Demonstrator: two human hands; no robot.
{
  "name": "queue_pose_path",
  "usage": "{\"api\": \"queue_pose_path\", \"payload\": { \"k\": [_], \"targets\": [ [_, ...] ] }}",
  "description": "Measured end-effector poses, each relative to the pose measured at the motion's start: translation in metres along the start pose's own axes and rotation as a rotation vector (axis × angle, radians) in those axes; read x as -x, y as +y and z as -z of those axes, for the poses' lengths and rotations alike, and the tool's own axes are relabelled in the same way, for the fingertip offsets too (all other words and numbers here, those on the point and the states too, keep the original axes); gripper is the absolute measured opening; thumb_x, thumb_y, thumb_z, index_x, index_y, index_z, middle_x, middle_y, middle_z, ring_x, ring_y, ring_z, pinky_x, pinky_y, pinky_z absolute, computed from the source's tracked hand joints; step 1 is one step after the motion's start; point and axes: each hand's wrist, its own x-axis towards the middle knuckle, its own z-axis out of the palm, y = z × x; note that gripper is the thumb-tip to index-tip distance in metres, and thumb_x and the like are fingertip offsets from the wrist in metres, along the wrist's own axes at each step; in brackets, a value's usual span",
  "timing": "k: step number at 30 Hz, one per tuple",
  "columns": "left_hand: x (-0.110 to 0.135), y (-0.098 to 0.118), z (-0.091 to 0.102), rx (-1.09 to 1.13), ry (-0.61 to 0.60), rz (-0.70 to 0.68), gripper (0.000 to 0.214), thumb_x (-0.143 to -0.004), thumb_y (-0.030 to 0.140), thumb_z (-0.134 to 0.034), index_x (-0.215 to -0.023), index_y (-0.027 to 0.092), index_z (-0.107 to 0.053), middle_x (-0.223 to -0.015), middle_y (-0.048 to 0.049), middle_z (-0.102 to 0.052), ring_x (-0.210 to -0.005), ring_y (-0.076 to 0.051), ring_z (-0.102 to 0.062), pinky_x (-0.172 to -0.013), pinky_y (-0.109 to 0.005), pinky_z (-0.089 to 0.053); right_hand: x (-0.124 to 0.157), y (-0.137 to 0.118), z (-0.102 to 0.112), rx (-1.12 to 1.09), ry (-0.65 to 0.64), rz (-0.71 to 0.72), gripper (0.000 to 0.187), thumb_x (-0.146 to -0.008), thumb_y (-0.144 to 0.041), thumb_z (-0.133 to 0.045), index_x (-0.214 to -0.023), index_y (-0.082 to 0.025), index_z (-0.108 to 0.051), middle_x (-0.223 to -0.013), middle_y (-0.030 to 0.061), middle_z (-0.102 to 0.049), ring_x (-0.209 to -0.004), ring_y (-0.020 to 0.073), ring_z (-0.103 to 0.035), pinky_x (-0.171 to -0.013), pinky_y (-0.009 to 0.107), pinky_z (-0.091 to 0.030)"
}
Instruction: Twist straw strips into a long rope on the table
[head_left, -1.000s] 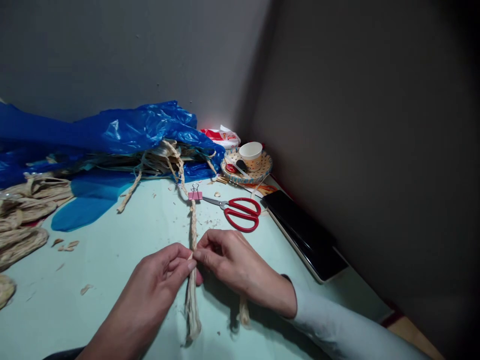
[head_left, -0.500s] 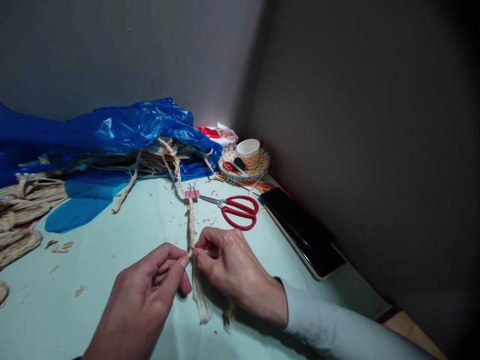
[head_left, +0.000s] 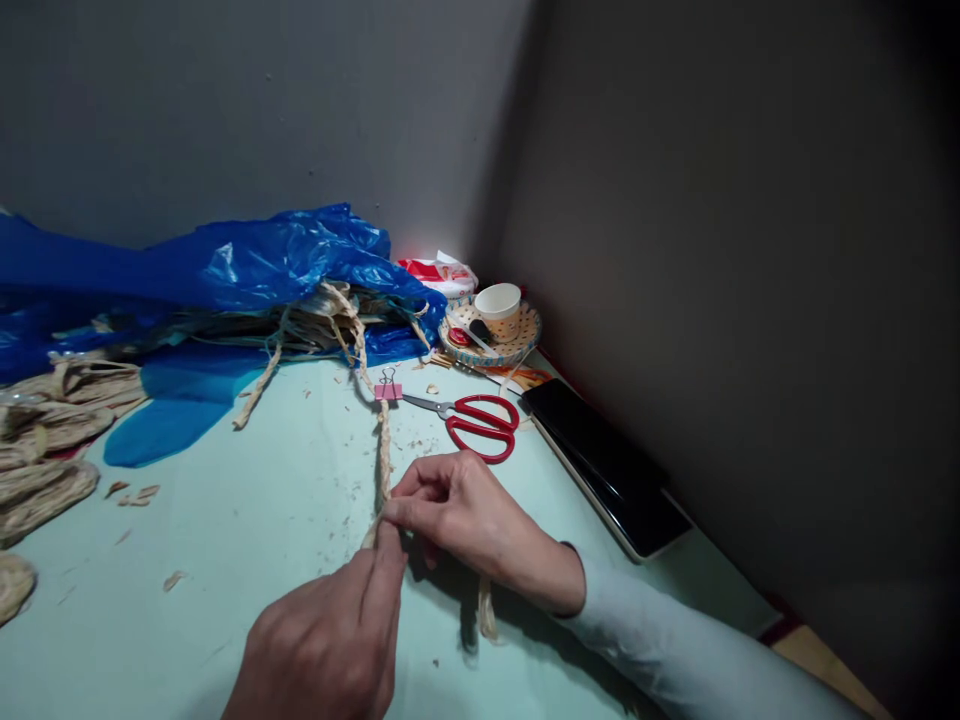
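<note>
A pale braided cord of dried plant fibre [head_left: 385, 448] runs toward me from a pink binder clip [head_left: 388, 391]. My right hand [head_left: 480, 525] pinches the near end of the braid between thumb and fingers. Just below, my left hand [head_left: 326, 630] is closed at the same spot, its fingertips touching the right thumb. A pale fibre strand [head_left: 372, 534] shows beside the left fingers, which mostly hide it. Another loose strand end [head_left: 487, 612] hangs below my right wrist.
Red-handled scissors [head_left: 484, 428] lie right of the clip, near a black phone-like device [head_left: 592, 455]. Behind are a patterned plate [head_left: 457, 349] bearing a paper cup [head_left: 499, 308], and a blue plastic bag [head_left: 262, 255] over fibre. Fibre bundles [head_left: 52, 490] lie left.
My left hand has moved nearer and turned, now with its back upward and below the braid. My right hand stays at the braid's end. The strand hanging between the hands is now hidden.
</note>
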Motion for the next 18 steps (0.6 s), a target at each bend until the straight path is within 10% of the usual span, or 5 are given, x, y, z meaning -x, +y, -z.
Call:
{"api": "queue_pose_path", "payload": {
  "k": [4,9,18],
  "targets": [
    [-0.009,0.005,0.011,-0.003,0.053,0.000,0.034,-0.087,0.025,-0.057,-0.117,0.021,-0.072,-0.083,-0.0075,-0.079,-0.063,-0.023,-0.072,-0.056,-0.031,-0.051,-0.002,0.002,-0.001,0.029,0.032,-0.019,0.007,-0.077,-0.018,-0.064,-0.072,-0.014,-0.062,-0.059,-0.0025,-0.059,-0.047,0.0064,-0.046,-0.045,0.017,-0.034],
    [-0.047,-0.004,0.039,0.455,0.090,0.498,0.026,-0.087,0.044,-0.057,-0.078,0.026,-0.073,-0.086,-0.0028,-0.076,-0.075,-0.022,-0.069,-0.071,-0.031,-0.049,0.002,-0.012,-0.001,-0.036,0.046,-0.034,0.007,-0.079,-0.010,-0.061,-0.073,-0.013,-0.062,-0.065,-0.0004,-0.065,-0.056,0.0079,-0.049,-0.054,0.018,-0.038],
    [-0.061,-0.015,0.020,1.390,-0.297,0.843,0.023,-0.080,0.041,-0.068,-0.078,0.019,-0.064,-0.065,0.0020,-0.062,-0.049,-0.009,-0.048,-0.048,-0.020,-0.034,0.004,-0.014,0.000,0.036,0.009,0.001,0.008,-0.085,-0.013,-0.060,-0.078,-0.012,-0.066,-0.070,0.0020,-0.068,-0.063,0.0109,-0.058,-0.059,0.020,-0.040]
  ]
}}
